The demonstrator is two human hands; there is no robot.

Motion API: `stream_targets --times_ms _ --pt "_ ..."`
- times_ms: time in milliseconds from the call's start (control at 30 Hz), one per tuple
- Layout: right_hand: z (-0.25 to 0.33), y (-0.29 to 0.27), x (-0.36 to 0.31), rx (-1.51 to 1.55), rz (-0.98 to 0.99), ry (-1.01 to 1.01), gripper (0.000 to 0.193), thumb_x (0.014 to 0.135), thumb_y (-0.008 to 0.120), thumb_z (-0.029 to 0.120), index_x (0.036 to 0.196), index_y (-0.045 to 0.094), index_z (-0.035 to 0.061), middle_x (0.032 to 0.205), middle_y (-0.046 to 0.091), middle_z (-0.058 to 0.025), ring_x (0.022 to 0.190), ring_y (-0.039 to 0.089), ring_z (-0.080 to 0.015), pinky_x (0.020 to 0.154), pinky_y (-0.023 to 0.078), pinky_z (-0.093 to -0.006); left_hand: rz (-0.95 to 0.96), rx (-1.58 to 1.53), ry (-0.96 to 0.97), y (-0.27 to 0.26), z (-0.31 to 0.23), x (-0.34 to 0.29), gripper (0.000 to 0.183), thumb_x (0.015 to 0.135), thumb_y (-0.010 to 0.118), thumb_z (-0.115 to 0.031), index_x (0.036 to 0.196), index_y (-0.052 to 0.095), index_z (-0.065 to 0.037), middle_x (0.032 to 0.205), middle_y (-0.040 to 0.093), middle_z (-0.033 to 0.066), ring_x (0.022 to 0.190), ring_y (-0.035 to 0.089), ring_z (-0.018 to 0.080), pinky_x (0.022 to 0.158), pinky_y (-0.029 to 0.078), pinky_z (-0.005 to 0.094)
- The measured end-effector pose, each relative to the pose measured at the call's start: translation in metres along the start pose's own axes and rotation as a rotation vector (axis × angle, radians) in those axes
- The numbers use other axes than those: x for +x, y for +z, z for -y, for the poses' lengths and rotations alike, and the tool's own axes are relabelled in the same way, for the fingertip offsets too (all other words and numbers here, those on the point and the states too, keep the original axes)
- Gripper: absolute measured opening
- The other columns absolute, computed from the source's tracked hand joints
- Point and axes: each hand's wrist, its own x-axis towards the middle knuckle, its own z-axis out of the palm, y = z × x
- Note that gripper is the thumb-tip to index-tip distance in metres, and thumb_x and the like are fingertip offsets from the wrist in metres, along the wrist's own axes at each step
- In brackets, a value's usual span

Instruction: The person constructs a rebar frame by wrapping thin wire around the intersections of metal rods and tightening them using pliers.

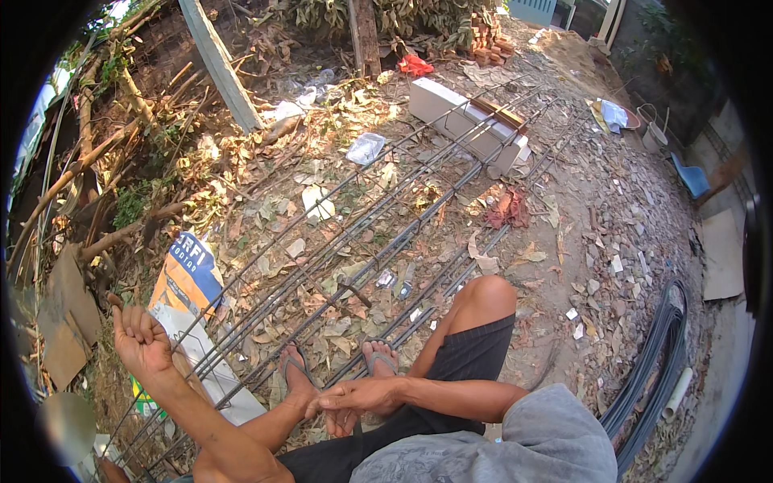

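Note:
My left hand (143, 342) is raised at the lower left, palm showing. Its fingers are curled in except for one that points up, and I see nothing in it. Lower down, my right hand (358, 397) hangs by my shin with loose fingers apart and empty. Long steel rebars (374, 262) run diagonally from the lower left to the upper right, in front of my feet. Their near end crosses a pale block (189, 342) beside my left hand. The far part rests over a white block (451, 117) topped with a wooden piece (499, 115).
A coil of dark rod or pipe (656, 362) lies at the right by the wall. An orange and blue sack (189, 270) is near my left hand. Bricks (489, 40), a leaning post (221, 64) and a bucket (654, 138) stand farther off. Leaves and rubble cover the ground.

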Motion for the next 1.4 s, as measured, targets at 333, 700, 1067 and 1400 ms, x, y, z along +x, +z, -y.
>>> stream_targets --times_ms 333,700,1067,1400 --pt "-0.023 -0.035 0.0 -0.435 -0.601 -0.243 0.051 0.112 0.042 0.048 0.101 0.064 0.003 0.082 0.055 0.0015 0.079 0.053 -0.0082 0.077 0.045 -0.0247 -0.033 0.031 0.051 0.02 -0.032 0.022 0.019 0.109 0.046 -0.014 0.104 0.058 0.0 0.061 0.03 -0.0023 0.052 0.026 0.009 0.045 0.021 0.0263" --pt "-0.032 -0.036 -0.006 -0.043 -0.315 -0.071 0.056 0.111 0.045 0.047 0.083 0.065 0.0028 0.084 0.067 -0.0084 0.084 0.064 -0.0196 0.084 0.049 -0.0347 -0.17 -0.053 0.079 -0.001 -0.035 0.018 0.019 0.109 0.044 -0.015 0.103 0.057 -0.002 0.059 0.03 -0.0026 0.049 0.026 0.0098 0.044 0.019 0.0261" --pt "-0.029 -0.056 -0.01 -0.027 -0.182 -0.108 0.05 0.104 0.06 0.032 0.061 0.055 0.0077 0.068 0.056 -0.0031 0.069 0.053 -0.0154 0.078 0.049 -0.0345 -0.129 -0.028 -0.014 -0.011 -0.041 0.022 0.016 0.106 0.049 -0.01 0.108 0.059 0.002 0.058 0.026 -0.0043 0.049 0.025 0.0084 0.043 0.018 0.0261" --pt "-0.021 -0.022 -0.008 0.247 0.08 0.147 0.04 0.11 0.052 0.037 0.116 0.064 -0.0012 0.098 0.066 -0.0134 0.089 0.067 -0.019 0.081 0.053 -0.0298 0.069 -0.001 -0.032 0.017 -0.028 0.014 0.016 0.105 0.051 -0.009 0.112 0.06 0.003 0.063 0.029 -0.003 0.052 0.026 0.0082 0.045 0.021 0.025"
